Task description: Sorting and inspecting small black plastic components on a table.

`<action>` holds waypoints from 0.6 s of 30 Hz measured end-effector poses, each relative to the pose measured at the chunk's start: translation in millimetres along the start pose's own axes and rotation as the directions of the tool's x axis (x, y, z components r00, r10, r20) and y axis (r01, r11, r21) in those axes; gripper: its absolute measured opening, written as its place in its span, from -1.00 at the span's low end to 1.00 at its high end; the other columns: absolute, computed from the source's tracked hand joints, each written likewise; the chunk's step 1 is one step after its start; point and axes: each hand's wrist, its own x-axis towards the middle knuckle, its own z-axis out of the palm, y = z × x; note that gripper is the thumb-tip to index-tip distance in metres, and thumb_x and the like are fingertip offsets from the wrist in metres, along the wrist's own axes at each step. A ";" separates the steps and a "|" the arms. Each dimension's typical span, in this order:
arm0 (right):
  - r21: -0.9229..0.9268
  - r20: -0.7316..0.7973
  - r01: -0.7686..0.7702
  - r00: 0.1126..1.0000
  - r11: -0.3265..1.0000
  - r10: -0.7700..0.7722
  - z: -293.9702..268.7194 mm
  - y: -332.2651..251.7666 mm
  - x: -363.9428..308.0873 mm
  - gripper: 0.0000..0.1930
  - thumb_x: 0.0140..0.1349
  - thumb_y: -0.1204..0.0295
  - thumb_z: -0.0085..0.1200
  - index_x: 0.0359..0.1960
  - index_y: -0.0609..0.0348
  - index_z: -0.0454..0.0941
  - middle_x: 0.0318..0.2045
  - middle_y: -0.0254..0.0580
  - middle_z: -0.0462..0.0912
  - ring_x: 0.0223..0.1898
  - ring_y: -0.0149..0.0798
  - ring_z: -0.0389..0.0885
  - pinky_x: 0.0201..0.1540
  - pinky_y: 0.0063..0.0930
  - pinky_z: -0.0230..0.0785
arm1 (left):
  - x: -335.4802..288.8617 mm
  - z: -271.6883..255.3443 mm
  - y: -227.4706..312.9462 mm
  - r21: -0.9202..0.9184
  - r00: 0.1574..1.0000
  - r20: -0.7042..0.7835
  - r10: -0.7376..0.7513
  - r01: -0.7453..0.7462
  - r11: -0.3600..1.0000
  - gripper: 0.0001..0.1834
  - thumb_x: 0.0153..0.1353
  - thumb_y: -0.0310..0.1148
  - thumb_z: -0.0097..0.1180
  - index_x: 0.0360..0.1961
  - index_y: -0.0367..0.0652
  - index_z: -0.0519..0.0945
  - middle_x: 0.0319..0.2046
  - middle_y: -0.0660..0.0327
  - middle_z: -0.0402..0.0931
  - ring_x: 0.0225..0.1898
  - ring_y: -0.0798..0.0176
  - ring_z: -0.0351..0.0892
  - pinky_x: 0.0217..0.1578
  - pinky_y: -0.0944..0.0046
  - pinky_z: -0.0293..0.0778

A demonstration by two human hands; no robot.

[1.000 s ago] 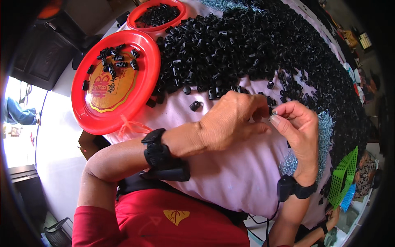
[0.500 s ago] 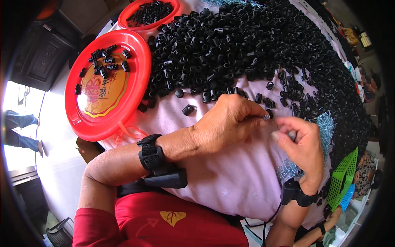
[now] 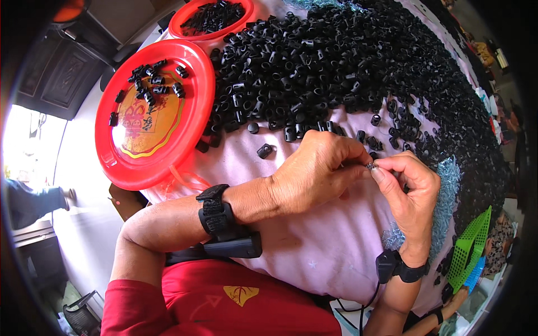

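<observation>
My left hand (image 3: 316,171) is closed in a pinch, its fingertips on a small silvery piece (image 3: 370,166) that looks like a metal spring. From the other side my right hand (image 3: 413,182) brings thumb and forefinger together on the same piece; its other fingers are curled, and what lies behind them is hidden. Silvery-blue springs (image 3: 446,187) are heaped beside and under my right hand. Beyond both hands spreads a large pile of small black plastic cord-lock parts (image 3: 314,67). One loose black part (image 3: 264,150) lies near my left wrist.
To the left stands a red plate (image 3: 193,140) with several black pieces (image 3: 159,89) on it. Behind it a red bowl (image 3: 250,19) holds slim black parts. A green perforated basket (image 3: 469,246) sits at the right edge. Another person's forearm (image 3: 448,311) shows low right.
My right hand has moved up and left, and its thumb and forefinger now meet the silvery piece at my left fingertips. My left hand keeps its pinch. The whole view has shifted slightly.
</observation>
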 end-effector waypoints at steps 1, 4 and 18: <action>0.038 0.003 -0.041 0.999 0.998 0.041 -1.1 -0.1 0.2 -0.95 0.16 0.54 0.31 -0.35 0.21 0.70 -0.45 -0.34 0.67 -0.53 -0.52 0.49 -0.50 -0.62 0.23 | 1.0 0.2 -2.9 0.020 0.999 0.018 0.035 -0.036 0.999 -0.81 0.36 -0.44 0.20 -0.08 -0.31 0.68 -0.43 0.24 0.68 -0.49 0.49 0.66 -0.46 0.42 0.56; 0.018 0.077 -0.105 0.992 0.994 0.104 -18.5 4.0 -2.4 -0.91 0.11 0.50 0.33 -0.37 0.22 0.69 -0.47 -0.34 0.66 -0.54 -0.52 0.47 -0.50 -0.61 0.22 | 2.9 0.7 0.2 -0.058 0.999 0.046 0.018 -0.015 0.998 -0.79 0.39 -0.42 0.15 -0.07 -0.33 0.68 -0.42 0.24 0.69 -0.48 0.50 0.66 -0.46 0.43 0.56; 0.031 0.116 0.197 0.973 0.980 -0.200 -7.0 0.9 2.7 -0.88 0.20 0.61 0.25 -0.23 0.23 0.70 -0.33 -0.21 0.70 -0.37 -0.35 0.65 -0.38 -0.53 0.47 | 2.2 -12.6 9.1 -0.027 0.952 0.302 -0.056 0.068 0.997 -0.68 0.54 -0.25 -0.04 -0.05 -0.29 0.64 -0.45 0.29 0.65 -0.59 0.52 0.48 -0.53 0.46 0.45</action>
